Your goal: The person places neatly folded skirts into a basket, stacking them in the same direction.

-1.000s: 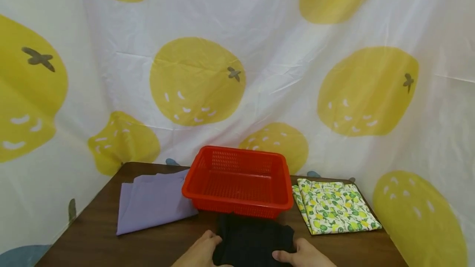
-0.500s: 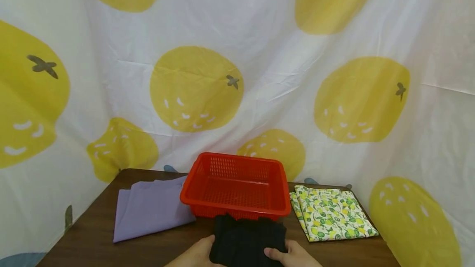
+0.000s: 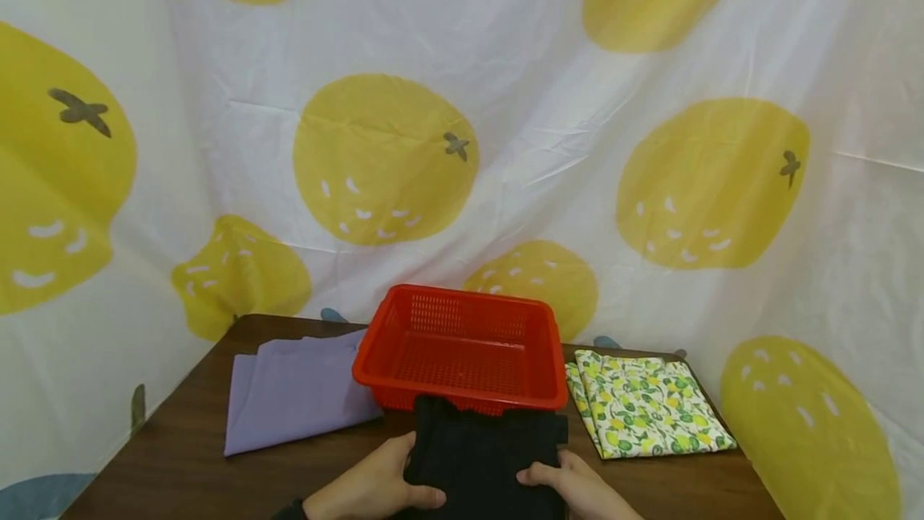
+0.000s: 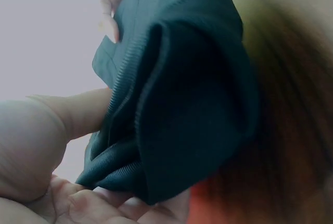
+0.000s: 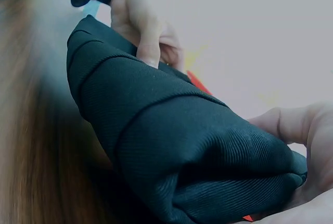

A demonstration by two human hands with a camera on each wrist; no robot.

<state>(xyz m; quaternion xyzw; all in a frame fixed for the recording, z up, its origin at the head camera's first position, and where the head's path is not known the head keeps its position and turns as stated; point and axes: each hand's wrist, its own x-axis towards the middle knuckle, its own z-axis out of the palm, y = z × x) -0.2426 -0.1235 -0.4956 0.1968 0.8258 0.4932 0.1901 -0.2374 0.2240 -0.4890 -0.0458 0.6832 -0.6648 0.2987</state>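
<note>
A folded black cloth [image 3: 484, 456] is held up between both hands, just in front of the red basket. My left hand [image 3: 375, 480] grips its left side, thumb on top. On the right side my right hand [image 3: 577, 484] pinches it, thumb over the near face. In the left wrist view the ribbed layers of the cloth [image 4: 192, 94] droop in loose folds, with fingers [image 4: 104, 206] beneath them. From the right wrist the rolled bundle of cloth [image 5: 156, 109] shows stacked folds along its length. The fingers under the cloth are hidden in the head view.
The red plastic basket [image 3: 364, 375] stands at the back of the dark wooden table [image 3: 180, 472]. A folded lilac cloth [image 3: 303, 392] lies to its left. To the right lies a folded lemon-print cloth [image 3: 653, 404]. A fruit-patterned curtain [image 3: 534, 103] hangs behind.
Both hands have lifted the black cloth slightly and brought its far edge up against the basket's front in view. The left thumb now lies across the cloth. Basket and other cloths stay put.
</note>
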